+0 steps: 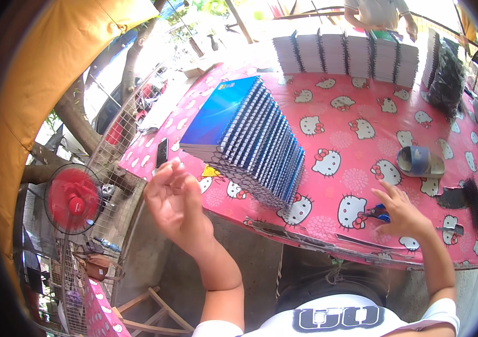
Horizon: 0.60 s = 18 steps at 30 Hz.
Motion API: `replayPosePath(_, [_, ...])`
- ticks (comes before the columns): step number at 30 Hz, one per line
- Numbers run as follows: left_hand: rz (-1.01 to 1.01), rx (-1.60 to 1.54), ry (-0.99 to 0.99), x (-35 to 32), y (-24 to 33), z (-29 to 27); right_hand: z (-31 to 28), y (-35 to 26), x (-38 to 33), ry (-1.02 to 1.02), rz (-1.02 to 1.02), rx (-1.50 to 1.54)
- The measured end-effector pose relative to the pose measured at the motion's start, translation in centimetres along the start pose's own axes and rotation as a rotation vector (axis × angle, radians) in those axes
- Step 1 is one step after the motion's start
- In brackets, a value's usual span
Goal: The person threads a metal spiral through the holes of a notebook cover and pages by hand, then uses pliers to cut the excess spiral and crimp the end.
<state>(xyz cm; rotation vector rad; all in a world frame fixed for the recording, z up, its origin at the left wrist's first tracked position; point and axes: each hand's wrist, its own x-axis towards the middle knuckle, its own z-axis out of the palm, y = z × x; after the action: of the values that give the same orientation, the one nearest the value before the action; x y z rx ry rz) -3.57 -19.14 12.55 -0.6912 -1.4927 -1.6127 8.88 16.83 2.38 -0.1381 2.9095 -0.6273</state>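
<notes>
Item: blue-handled tool (pixel 383 213), on bench (pixel 337 135), at right hand (pixel 404 216); fingers spread, contact unclear; best gripped squarely by its handle. Left hand (pixel 178 209): fingers loosely curled, empty, near spiral-notebook stack (pixel 264 143).

1. Bright daylight floods the far side.
2. Left: orange tarp (pixel 28 84), tree trunk (pixel 77 121), wire mesh fence (pixel 114 163), red standing fan (pixel 76 203).
3. The counter (pixel 312 240) wears a pink cat-print cover (pixel 340 137).
4. Near left: grey floor (pixel 177 272), a wooden frame (pixel 170 310).
</notes>
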Motion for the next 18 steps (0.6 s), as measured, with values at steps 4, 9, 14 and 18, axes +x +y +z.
replayPosePath(4, [0.025,0.140,-0.044,-2.1,1.2,3.6,4.3,2.0,-1.2,0.187,0.034,-0.076])
replayPosePath(9, [-0.009,0.235,-0.015,-1.6,1.6,3.4,3.2,2.5,-2.1,0.318,-0.046,-0.203])
replayPosePath(14, [0.045,0.217,-0.132,-0.6,2.2,3.1,-0.4,-0.3,2.2,0.536,-0.326,-0.086])
replayPosePath(18, [-0.018,0.357,-0.146,0.0,2.6,3.2,-5.2,-11.0,5.8,0.619,-0.455,0.175])
